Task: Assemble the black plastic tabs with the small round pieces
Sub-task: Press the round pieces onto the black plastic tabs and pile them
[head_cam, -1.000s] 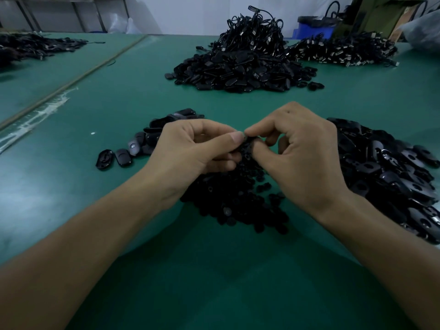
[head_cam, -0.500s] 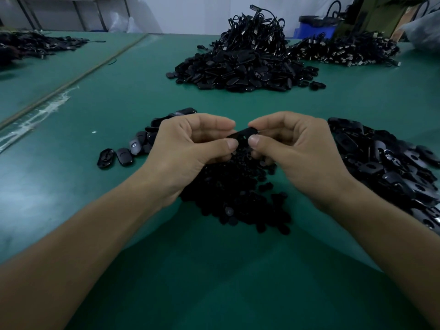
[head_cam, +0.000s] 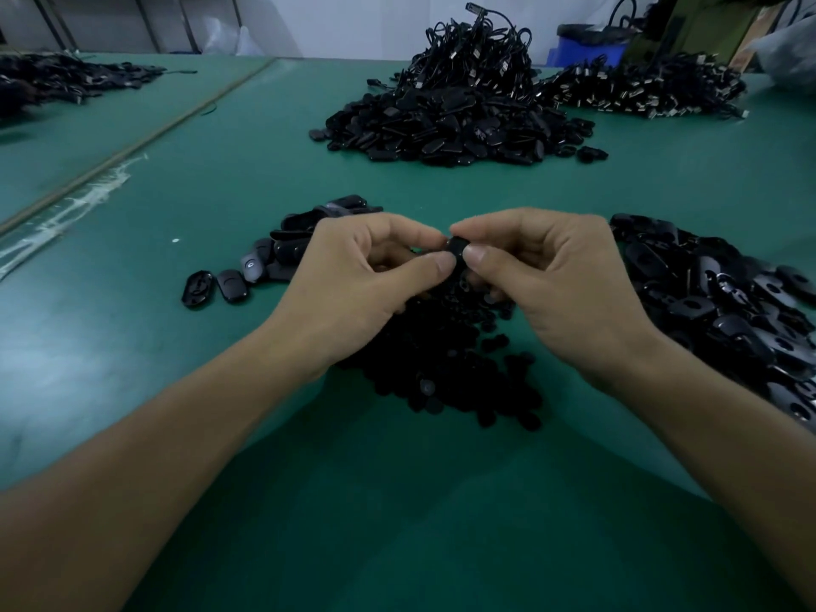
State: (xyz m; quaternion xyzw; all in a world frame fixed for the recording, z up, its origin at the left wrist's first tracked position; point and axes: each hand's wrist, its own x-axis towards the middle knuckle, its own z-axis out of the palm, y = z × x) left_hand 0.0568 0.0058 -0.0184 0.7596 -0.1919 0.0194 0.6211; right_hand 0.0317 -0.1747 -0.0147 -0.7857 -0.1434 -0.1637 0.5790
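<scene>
Between my two hands sits one black plastic tab (head_cam: 457,248), held above the green table. My left hand (head_cam: 353,284) pinches its left end between thumb and forefinger. My right hand (head_cam: 556,280) pinches its right end the same way. Most of the tab is hidden by the fingertips. Under the hands lies a heap of small round black pieces (head_cam: 446,368). A pile of loose black tabs (head_cam: 724,302) spreads to the right of my right hand. A smaller group of tabs (head_cam: 265,262) lies left of my left hand.
A big mound of black parts (head_cam: 446,125) and tangled cables (head_cam: 477,55) stands at the back centre, with another cable pile (head_cam: 644,90) to its right. More black parts (head_cam: 62,81) lie far left. A blue bin (head_cam: 587,46) stands behind the green table (head_cam: 397,523).
Both hands have closed in on the tab, so less of it shows than half a second ago. A second ago the hands were pressing together slightly lower over the round pieces.
</scene>
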